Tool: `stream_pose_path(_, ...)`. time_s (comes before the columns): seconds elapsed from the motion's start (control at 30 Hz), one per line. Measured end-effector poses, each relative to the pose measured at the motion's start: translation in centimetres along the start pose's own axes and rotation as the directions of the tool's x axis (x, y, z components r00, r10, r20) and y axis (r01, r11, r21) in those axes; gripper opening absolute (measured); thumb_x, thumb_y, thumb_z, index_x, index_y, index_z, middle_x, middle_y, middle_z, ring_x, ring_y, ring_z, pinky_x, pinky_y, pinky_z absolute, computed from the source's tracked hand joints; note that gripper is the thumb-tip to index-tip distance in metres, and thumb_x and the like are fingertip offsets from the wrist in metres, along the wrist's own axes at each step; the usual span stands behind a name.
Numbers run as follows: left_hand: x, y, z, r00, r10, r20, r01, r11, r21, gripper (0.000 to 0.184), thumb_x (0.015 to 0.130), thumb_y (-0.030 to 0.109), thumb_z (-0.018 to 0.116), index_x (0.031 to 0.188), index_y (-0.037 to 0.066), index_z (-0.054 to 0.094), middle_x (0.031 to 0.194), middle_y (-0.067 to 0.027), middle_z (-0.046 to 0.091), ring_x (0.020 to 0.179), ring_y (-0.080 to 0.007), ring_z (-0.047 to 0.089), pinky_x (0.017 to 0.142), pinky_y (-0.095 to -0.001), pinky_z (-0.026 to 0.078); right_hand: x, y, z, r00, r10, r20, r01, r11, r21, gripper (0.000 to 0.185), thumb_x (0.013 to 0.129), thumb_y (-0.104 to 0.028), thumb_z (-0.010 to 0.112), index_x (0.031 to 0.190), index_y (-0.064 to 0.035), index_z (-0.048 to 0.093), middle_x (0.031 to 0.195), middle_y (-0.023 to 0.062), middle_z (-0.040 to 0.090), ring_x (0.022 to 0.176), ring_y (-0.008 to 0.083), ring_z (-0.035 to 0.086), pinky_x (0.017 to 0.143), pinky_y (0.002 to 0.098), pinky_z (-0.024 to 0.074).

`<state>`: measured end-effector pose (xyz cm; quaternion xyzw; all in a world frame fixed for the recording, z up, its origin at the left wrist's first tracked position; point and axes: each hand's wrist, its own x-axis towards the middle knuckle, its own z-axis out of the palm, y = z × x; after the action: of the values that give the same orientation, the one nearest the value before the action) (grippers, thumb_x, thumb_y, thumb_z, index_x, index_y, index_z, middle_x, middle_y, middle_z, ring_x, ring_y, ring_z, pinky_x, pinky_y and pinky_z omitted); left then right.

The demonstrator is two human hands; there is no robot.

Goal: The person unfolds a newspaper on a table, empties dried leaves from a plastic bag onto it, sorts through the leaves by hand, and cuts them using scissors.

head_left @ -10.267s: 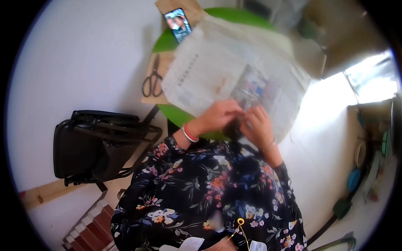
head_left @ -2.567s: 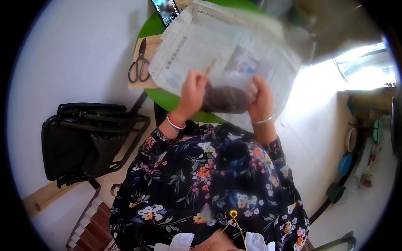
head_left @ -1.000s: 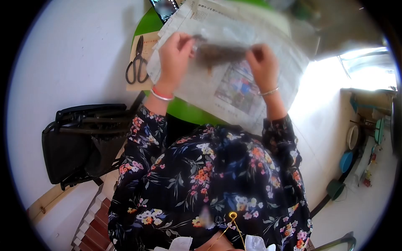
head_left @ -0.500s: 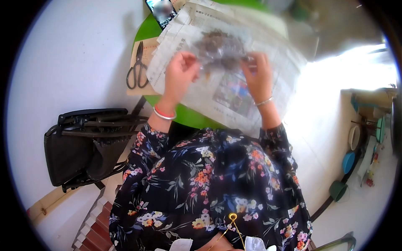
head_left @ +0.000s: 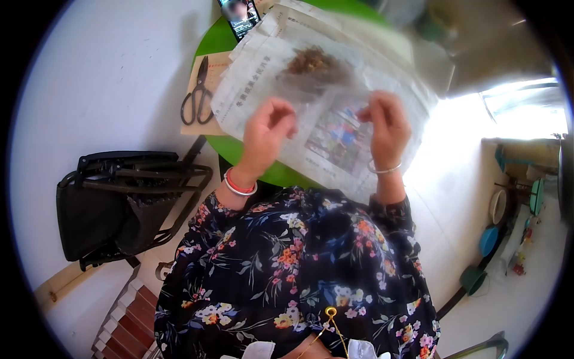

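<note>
A see-through plastic bag (head_left: 320,84) with brown, dried-looking pieces (head_left: 312,60) in its far end lies on spread newspaper (head_left: 245,96). Its near part is faint and blurred, stretching toward both hands. On the bag's near left side, my left hand (head_left: 270,125) is closed, thumb and fingers pinched together at the film. Across from it my right hand (head_left: 390,122) pinches the right side of the film with bent fingers. Exactly where the film meets the fingertips is hard to make out. The kind of the brown pieces cannot be told.
Black-handled scissors (head_left: 198,99) rest on a brown paper sheet (head_left: 218,125) at the left of the green table (head_left: 287,170). A lit phone (head_left: 240,18) lies at the far edge. A folded black chair (head_left: 101,209) leans by the wall; basins and a green bucket (head_left: 473,280) stand right.
Both hands have come nearer to my body and slightly apart, drawing the bag's near film out. The brown pieces now show more plainly at the far end.
</note>
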<state>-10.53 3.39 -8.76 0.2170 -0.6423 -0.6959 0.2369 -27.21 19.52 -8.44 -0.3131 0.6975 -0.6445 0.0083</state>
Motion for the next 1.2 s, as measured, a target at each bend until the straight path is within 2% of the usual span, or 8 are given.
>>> stream_pose_path(0.1,0.0,0.9,0.5,0.998,0.067,0.018,-0.066,0.996,-0.055,0.009,0.092,0.000,0.056,0.100,0.002,0.055,0.081,-0.0035,0.062,0.073,-0.0104,0.061,0.067,-0.0239,0.050,1.1,-2.6,-0.1,1.000,0.008,-0.023,-0.006,0.998,0.061,0.012,0.094,0.001,0.056,0.104,0.0035,0.063,0.083,0.0088,0.068,0.072,0.0161,0.068,0.065,0.0247,0.0552)
stream_pose_path(0.3,-0.7,-1.5,2.0,0.999,0.027,0.044,-0.024,0.998,-0.065,0.011,0.092,0.000,0.056,0.102,0.002,0.052,0.091,-0.0046,0.062,0.079,-0.0121,0.062,0.072,-0.0253,0.051,2.1,-1.2,-0.3,0.998,0.018,0.067,-0.010,0.993,-0.118,0.014,0.095,-0.003,0.056,0.105,0.0027,0.065,0.083,0.0104,0.069,0.074,0.0172,0.069,0.068,0.0266,0.0562)
stream_pose_path(0.47,-2.0,-2.8,2.9,0.993,-0.047,0.111,0.058,0.994,-0.097,0.011,0.091,-0.001,0.058,0.101,0.002,0.054,0.092,-0.0051,0.062,0.080,-0.0124,0.062,0.073,-0.0252,0.050,1.9,-2.7,-0.8,0.997,0.077,-0.004,-0.077,0.997,0.009,0.015,0.095,0.001,0.053,0.103,0.0026,0.065,0.088,0.0070,0.067,0.072,0.0129,0.066,0.067,0.0242,0.0553)
stream_pose_path(0.67,-2.5,-1.0,3.7,0.982,0.149,0.118,-0.154,0.988,0.031,0.010,0.090,0.002,0.062,0.098,0.000,0.056,0.091,-0.0079,0.062,0.079,-0.0141,0.062,0.073,-0.0266,0.050,3.0,-5.3,-0.6,0.992,-0.128,-0.007,0.127,0.990,-0.054,0.017,0.096,0.001,0.050,0.102,0.0022,0.066,0.085,0.0068,0.068,0.070,0.0097,0.064,0.067,0.0232,0.0548)
stream_pose_path(0.8,-2.6,-1.4,4.2,0.975,0.201,0.091,-0.203,0.979,0.010,0.012,0.089,0.004,0.065,0.098,0.000,0.057,0.090,-0.0081,0.062,0.080,-0.0154,0.062,0.072,-0.0276,0.050,3.6,-4.6,-0.5,0.996,-0.039,0.085,0.051,0.988,-0.145,0.018,0.097,0.000,0.048,0.104,0.0018,0.064,0.094,0.0093,0.070,0.072,0.0103,0.064,0.068,0.0231,0.0537)
stream_pose_path(0.97,-3.1,-1.4,4.1,0.957,0.264,0.123,-0.267,0.964,0.004,0.015,0.087,0.003,0.064,0.100,0.002,0.057,0.094,-0.0084,0.060,0.082,-0.0174,0.061,0.071,-0.0289,0.050,4.7,-5.8,-0.6,0.991,-0.127,-0.040,0.129,0.989,0.076,0.015,0.099,-0.002,0.048,0.104,0.0041,0.060,0.097,0.0131,0.070,0.074,0.0126,0.066,0.069,0.0232,0.0544)
stream_pose_path(1.07,-2.7,-3.5,3.7,0.935,0.327,0.138,-0.342,0.935,0.098,0.023,0.084,0.001,0.064,0.105,0.002,0.055,0.099,-0.0102,0.058,0.086,-0.0205,0.061,0.072,-0.0298,0.050,5.5,-6.2,0.0,0.997,-0.083,0.008,0.081,0.991,0.107,0.014,0.099,-0.003,0.049,0.105,0.0049,0.060,0.097,0.0132,0.070,0.076,0.0125,0.066,0.069,0.0228,0.0540)
stream_pose_path(1.2,-2.3,-6.1,3.6,0.963,0.236,0.126,-0.264,0.919,0.292,0.034,0.080,-0.001,0.065,0.111,0.003,0.052,0.104,-0.0123,0.057,0.092,-0.0244,0.061,0.075,-0.0321,0.050,5.9,-5.5,0.6,0.994,-0.108,0.028,0.104,0.987,0.121,0.015,0.098,-0.004,0.053,0.105,0.0047,0.063,0.093,0.0089,0.069,0.075,0.0111,0.064,0.069,0.0224,0.0534)
